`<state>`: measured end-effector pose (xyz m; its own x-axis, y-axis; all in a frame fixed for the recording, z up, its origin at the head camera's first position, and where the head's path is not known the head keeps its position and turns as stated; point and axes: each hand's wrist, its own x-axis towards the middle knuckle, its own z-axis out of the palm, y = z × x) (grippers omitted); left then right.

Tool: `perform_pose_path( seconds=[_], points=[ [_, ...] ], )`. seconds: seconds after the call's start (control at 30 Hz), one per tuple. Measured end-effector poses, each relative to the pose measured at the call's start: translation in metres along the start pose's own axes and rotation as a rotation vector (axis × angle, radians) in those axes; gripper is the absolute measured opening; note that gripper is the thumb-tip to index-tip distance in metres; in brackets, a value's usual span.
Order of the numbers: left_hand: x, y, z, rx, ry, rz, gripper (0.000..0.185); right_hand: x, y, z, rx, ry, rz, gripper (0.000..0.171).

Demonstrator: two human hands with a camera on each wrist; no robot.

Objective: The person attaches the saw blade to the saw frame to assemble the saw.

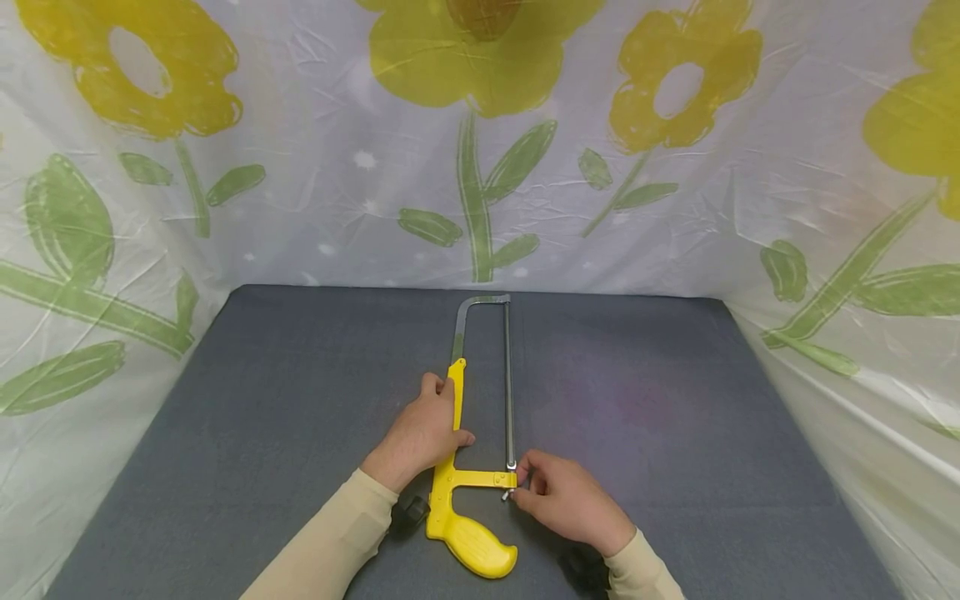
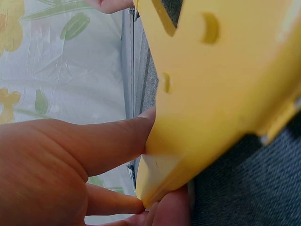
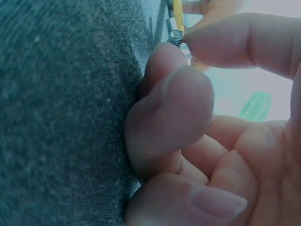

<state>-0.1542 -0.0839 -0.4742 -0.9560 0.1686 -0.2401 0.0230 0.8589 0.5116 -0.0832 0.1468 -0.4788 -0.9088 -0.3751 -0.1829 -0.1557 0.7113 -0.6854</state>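
Two hands work a yellow hacksaw [image 1: 461, 467] lying flat on the grey mat [image 1: 262, 417] | left hand [image 1: 420, 433] grips the frame, steadying it | right hand [image 1: 562, 500] pinches the small metal nut [image 3: 176, 36] at the blade's [image 1: 508, 383] handle end, apparently adjusting tension.

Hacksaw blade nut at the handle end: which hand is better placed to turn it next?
Right. The right hand already pinches the small nut at the blade's handle end, while the left hand grips the yellow hacksaw frame, probably steadying it.
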Motion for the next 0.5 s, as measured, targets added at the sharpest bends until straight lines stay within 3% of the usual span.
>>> perform_pose_path(
  seconds=[0.5],
  points=[
    [0.0004,-0.0009,0.0006,-0.003,0.005,0.013,0.098,0.0018,-0.0005,0.0004,-0.012,-0.006,0.019,0.011]
  ],
)
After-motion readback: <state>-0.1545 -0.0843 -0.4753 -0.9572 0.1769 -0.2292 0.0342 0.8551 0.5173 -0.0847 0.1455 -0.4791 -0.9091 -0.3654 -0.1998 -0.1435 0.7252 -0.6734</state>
